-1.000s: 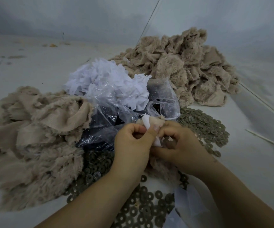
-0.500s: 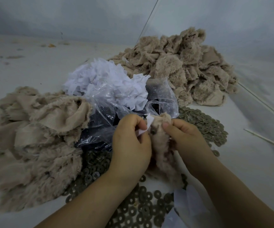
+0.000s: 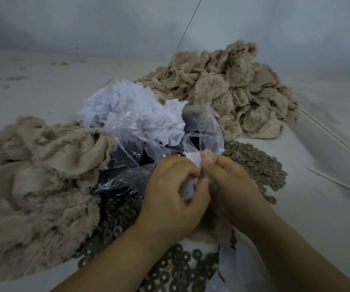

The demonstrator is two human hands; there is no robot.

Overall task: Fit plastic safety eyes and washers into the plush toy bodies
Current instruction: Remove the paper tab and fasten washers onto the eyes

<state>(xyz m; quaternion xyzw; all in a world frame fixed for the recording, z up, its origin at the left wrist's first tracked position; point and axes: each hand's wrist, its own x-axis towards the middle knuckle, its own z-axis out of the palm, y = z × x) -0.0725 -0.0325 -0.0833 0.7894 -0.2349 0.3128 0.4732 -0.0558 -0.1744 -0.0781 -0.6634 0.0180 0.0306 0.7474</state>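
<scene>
Plush toy body [image 3: 216, 209] sits pinched between my two hands, just above the washers [image 3: 178, 270] strewn on the table [image 3: 317, 207]. My left hand [image 3: 173, 199] curls round its white paper slip [image 3: 194, 160]; my right hand [image 3: 231, 186] grips the fur beside it. Behind lies a clear plastic bag [image 3: 140, 148].

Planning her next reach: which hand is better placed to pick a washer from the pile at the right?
Probably the right hand. It grips the plush piece right beside the washer pile, while the left hand pinches the white patch farther away.
</scene>
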